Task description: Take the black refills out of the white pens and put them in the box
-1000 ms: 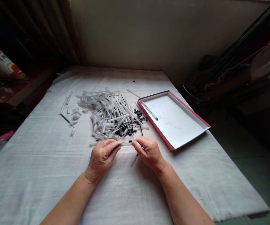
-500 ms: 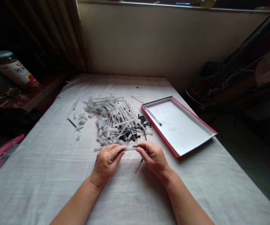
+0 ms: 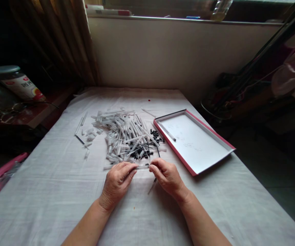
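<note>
Our view has tipped upward since the earlier frames, bringing more of the windowsill (image 3: 160, 17) in, while our left hand (image 3: 120, 181) and right hand (image 3: 168, 177) have hardly shifted. Between them we hold a slim pale tube (image 3: 142, 167), just in front of the heap of clear pen parts (image 3: 127, 131): our left pinches it with thumb and fingertips, our right pinches its other end. Small black pieces (image 3: 142, 154) lie on the heap's near right side. To our right, one pen (image 3: 167, 131) rests inside the red-edged tray (image 3: 206, 136) on the white cloth (image 3: 137, 227)
</note>
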Demonstrator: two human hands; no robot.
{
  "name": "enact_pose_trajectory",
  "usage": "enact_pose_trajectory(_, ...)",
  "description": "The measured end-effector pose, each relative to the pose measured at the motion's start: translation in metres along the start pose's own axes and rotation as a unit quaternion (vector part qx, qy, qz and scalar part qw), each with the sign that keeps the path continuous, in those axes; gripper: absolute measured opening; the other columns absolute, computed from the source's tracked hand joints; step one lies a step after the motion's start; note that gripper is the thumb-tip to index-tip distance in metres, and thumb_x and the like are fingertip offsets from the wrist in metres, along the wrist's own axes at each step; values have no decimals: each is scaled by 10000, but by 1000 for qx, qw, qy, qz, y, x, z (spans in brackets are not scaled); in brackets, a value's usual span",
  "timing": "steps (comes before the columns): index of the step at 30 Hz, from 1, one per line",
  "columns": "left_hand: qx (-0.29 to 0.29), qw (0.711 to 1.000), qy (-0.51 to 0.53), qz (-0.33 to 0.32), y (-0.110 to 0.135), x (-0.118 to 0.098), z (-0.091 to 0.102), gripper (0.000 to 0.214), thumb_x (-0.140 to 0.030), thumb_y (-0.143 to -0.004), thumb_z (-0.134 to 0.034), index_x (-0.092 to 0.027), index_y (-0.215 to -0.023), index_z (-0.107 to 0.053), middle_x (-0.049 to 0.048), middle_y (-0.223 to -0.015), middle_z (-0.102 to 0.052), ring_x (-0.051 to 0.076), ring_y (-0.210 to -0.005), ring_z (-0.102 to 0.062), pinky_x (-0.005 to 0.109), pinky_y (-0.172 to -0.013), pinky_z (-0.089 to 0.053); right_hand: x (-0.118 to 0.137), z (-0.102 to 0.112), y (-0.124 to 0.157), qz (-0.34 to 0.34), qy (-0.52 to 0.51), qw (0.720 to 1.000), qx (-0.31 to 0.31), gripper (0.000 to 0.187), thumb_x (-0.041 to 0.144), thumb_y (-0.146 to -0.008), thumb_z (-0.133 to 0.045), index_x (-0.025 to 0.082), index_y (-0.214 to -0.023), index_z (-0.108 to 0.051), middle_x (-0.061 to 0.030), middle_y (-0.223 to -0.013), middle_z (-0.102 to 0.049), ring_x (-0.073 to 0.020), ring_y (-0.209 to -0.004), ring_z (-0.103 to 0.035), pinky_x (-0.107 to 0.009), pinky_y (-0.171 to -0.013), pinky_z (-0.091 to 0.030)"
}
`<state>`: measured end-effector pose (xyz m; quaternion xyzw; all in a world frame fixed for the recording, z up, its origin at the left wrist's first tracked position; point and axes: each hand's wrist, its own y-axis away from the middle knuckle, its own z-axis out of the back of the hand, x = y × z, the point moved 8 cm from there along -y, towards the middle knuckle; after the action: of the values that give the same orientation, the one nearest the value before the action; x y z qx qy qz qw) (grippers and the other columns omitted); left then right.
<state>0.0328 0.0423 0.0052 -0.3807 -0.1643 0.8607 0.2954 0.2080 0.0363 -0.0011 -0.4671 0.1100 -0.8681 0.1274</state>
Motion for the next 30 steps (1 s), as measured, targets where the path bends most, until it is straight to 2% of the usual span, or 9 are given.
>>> enact_pose_trajectory(2,-4,1000,2,-1,-1,-1,1,175,-255,-926,-575,-227,-1035,-708,42,-890,-734,162,-824,-691,277,-759,-542,0,0,0,3,3,1000,1,169,290,-924,-530,201,-815,-623,-16,-692,-666,-133,-599,-605,-224,-585,-456)
enact_pose_trajectory(6,-12,1000,10,3,-2,-1,2,170,-252,-922,-576,-226,-1020,-714,42,-879,-734,160,-809,-691,272,-748,-547,2,2,-1,2,-32,999,5,116,249,-890,-570,193,-981,-615,-33,-817,-697,-125,-619,-609,-213,-573,-459)
enact_pose_trajectory(8,-14,1000,10,3,-2,-1,3,171,-253,-921,-576,-225,-1017,-715,41,-876,-734,161,-809,-692,272,-749,-547,4,2,-2,7,-28,1000,10,73,233,-892,-562,198,-924,-618,-27,-793,-693,-125,-625,-609,-214,-578,-455)
enact_pose_trajectory(11,-10,1000,9,5,-2,-1,3,172,-264,-925,-572,-224,-1014,-714,44,-876,-734,163,-812,-692,276,-751,-547,3,2,-2,6,-6,1000,13,118,251,-910,-544,202,-837,-623,-20,-732,-681,-134,-635,-615,-227,-613,-460)
enact_pose_trajectory(17,-5,1000,18,18,-2,1,1,177,-267,-927,-566,-217,-1014,-712,59,-895,-739,172,-825,-694,294,-766,-551,0,1,0,-3,-34,999,21,127,217,-879,-559,203,-986,-626,-21,-769,-700,-134,-625,-621,-225,-602,-470)
enact_pose_trajectory(21,-5,1000,18,16,-1,2,1,174,-268,-924,-575,-219,-1021,-711,58,-900,-740,174,-831,-695,295,-771,-550,3,1,-1,3,-7,999,32,114,240,-897,-533,208,-920,-640,-21,-744,-692,-140,-624,-613,-236,-620,-468)
enact_pose_trajectory(26,0,1000,15,14,-2,0,0,179,-263,-920,-578,-221,-1022,-718,54,-898,-740,170,-830,-694,287,-769,-548,7,2,-2,4,18,999,43,120,254,-891,-547,201,-947,-639,-16,-741,-686,-136,-600,-598,-234,-611,-452)
enact_pose_trajectory(30,1,1000,13,3,-2,-3,0,180,-272,-923,-578,-217,-1019,-719,51,-889,-740,167,-818,-693,283,-756,-547,9,2,-1,18,42,998,44,155,269,-909,-520,194,-843,-639,-19,-714,-663,-138,-621,-594,-234,-619,-434)
